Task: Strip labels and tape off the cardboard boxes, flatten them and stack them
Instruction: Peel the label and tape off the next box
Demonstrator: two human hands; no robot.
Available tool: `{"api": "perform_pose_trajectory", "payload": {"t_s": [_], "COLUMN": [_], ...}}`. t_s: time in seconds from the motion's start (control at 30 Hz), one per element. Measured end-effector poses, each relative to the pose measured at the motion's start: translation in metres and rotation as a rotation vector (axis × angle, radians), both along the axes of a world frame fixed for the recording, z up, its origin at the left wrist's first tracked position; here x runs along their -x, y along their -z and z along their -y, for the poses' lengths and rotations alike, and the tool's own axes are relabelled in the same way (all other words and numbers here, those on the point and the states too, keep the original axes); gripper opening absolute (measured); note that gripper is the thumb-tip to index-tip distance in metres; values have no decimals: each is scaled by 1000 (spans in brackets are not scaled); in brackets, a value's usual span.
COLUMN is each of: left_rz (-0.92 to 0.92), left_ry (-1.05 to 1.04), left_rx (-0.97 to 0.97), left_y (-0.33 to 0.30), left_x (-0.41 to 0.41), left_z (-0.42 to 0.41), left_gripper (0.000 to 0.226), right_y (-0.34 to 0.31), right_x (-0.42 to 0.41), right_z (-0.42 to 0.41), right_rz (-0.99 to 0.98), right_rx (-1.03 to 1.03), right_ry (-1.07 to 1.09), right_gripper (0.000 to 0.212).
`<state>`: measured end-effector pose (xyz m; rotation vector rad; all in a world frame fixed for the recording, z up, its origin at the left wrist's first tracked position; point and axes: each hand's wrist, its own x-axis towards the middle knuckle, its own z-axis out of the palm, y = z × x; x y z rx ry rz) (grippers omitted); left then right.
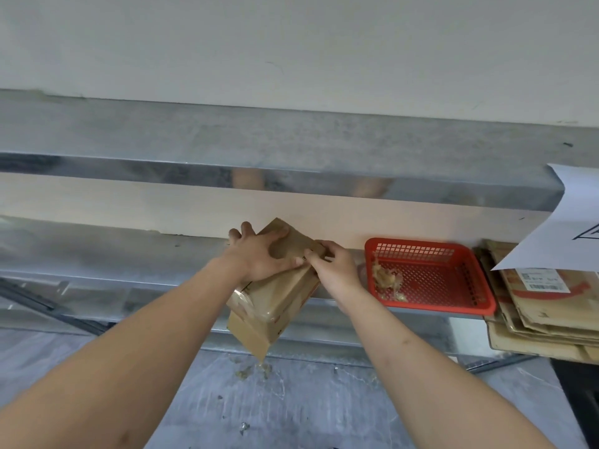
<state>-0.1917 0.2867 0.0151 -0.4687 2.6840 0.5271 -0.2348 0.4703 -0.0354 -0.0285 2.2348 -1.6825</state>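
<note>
The cardboard box (275,296) is steadied by the left hand (259,254), fingers spread over it; beside them, tape is pinched by the right hand (330,264), apparently for peeling.

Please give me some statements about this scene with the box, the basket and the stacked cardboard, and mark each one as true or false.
1. The left hand lies on top of the cardboard box. True.
2. The red basket is empty. False: a clump of peeled tape lies in its left part.
3. The right hand pinches at the upper edge of the box with its fingers. True.
4. The flattened cardboard stack lies to the left of the basket. False: it lies to the right of it.
5. The box is already flattened. False: it still has its box shape, with tape on its lower end.
6. A white paper sheet hangs over part of the stack. True.
</note>
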Motion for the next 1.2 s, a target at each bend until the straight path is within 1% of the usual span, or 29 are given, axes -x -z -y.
{"api": "perform_pose_trajectory", "payload": {"t_s": [0.1,0.17,0.27,0.33,0.47,0.57,0.67,0.77,0.87,0.9,0.97,1.03,1.13,1.2], "left_rz": [-32,-46,-67,-75,-72,-73,-89,-142,-161,-153,-122,-86,-87,-88], "left_ry": [52,54,65,76,30,-47,-160,-214,-237,-237,-205,-131,92,200], "left_rx": [2,-29,-125,-139,-126,-132,-161,-130,-55,-43,-10,74,166,107], "left_y": [6,4,2,3,3,4,6,5,-1,-2,-2,3,12,14], "left_x": [-8,-15,-28,-33,-35,-39,-43,-48,-45,-42,-37,-31,-23,-16], "left_z": [19,23,17,12,10,13,17,15,8,7,6,6,10,16], "left_gripper": [94,93,90,90,93,93,94,92,78,75,76,79,70,62], "right_y": [-1,-4,-10,-11,-13,-15,-16,-21,-22,-24,-25,-21,-9,-5], "right_x": [-7,-11,-11,-8,-7,-8,-6,-3,5,8,13,13,9,7], "right_z": [2,6,10,10,10,14,21,26,26,25,20,12,-2,-11], "right_rz": [7,0,-8,-24,-61,-17,15,20,-25,-67,-163,-179,-156,-134], "right_rx": [55,65,81,74,46,85,131,102,60,15,-138,-233,-219,-172], "right_ry": [43,82,156,159,88,20,-115,-283,-315,-303,-252,-211,-233,-255], "right_gripper": [11,17,29,32,34,50,62,61,54,51,44,38,36,37]}}
